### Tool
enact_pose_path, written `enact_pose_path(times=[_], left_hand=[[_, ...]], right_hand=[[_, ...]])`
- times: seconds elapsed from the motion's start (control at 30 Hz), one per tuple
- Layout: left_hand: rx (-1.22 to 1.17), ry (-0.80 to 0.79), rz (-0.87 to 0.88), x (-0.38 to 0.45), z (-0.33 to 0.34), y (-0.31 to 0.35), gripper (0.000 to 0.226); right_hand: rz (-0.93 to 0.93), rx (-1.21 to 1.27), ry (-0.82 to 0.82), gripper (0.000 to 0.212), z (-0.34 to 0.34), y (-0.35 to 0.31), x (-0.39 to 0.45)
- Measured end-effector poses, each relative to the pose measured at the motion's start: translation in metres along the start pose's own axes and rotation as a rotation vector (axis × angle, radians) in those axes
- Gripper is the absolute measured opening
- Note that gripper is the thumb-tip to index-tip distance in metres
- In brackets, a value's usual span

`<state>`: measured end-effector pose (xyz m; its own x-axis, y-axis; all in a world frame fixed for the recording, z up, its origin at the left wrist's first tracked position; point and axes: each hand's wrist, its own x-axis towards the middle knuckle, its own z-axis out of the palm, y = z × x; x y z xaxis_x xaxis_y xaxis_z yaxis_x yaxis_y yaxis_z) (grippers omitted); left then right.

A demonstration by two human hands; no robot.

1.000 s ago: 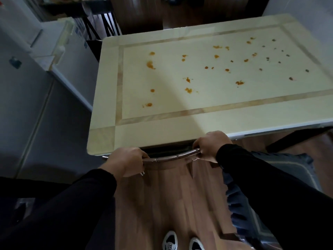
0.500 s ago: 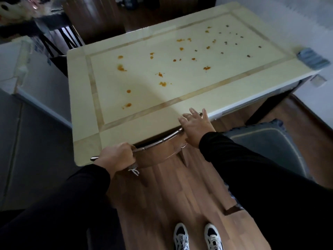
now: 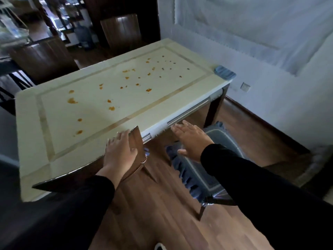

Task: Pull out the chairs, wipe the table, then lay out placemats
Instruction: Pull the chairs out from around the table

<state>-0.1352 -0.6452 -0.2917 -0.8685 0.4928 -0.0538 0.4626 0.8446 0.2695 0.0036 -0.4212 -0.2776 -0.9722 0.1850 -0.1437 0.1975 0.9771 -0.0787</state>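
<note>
The left hand [image 3: 120,152] lies flat on the top of the near chair's backrest [image 3: 135,141], fingers straight and resting rather than gripping; that chair sits at the lower left edge of the surface [image 3: 45,134], its top rail running along the near edge. The right hand [image 3: 191,139] hangs spread and empty in mid-frame, touching nothing, just short of the surface's edge. Below and right of it stands the second chair [image 3: 203,179], with a blue-grey fringed cushion, largely out from under the surface, its seat stretching toward the lower right of the frame. By my reading the right hand is the nearer one to this chair, so that hand would take it, though where its backrest is I cannot tell. The surface carries orange and dark spots across its middle and upper right, unwiped. A folded blue cloth [image 3: 225,72] lies on the far right corner, well apart from both hands.
</note>
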Motion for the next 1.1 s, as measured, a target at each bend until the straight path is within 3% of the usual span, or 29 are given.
enact_pose_path(times=[0.23,0.47,0.87,1.1], left_hand=[[-0.162,-0.062,0.259,-0.066,0.053,0.196,0.061],[-0.213,-0.226,0.205,-0.121,0.111,0.344,0.057],[-0.153,-0.387,0.132,-0.115,0.155,0.403,0.053],[-0.127,-0.379,0.053,-0.114,0.168,0.418,0.052]], right_hand=[[0.017,0.016,-0.010,0.086,0.013,0.138,-0.109],[0.021,0.006,-0.097,0.087,0.029,0.264,-0.202],[0.064,0.098,-0.100,0.082,0.051,0.340,-0.218],[-0.009,0.122,-0.125,0.082,0.062,0.382,-0.213]])
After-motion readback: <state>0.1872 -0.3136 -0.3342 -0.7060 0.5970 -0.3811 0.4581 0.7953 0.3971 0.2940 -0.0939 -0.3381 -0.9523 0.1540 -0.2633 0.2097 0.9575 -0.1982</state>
